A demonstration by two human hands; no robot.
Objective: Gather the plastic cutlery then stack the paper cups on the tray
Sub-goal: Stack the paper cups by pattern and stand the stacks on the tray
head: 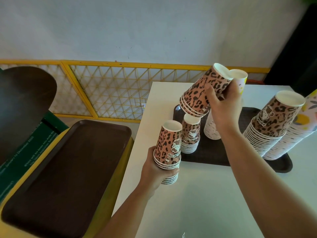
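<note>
Leopard-print paper cups (191,134), inverted, nested, white-rimmed

It looked like a canteen or fast-food eatery. A brown serving tray (65,169) lay on top of a yellow-and-green bin unit (109,191) bearing printed notices, beside a white worktop (197,203). On that worktop a second tray (281,164) carried tall stacks of printed paper cups (267,124), far more than a home would keep. A yellow lattice barrier (111,90) ran along a plain pale wall (137,28) behind.
</note>
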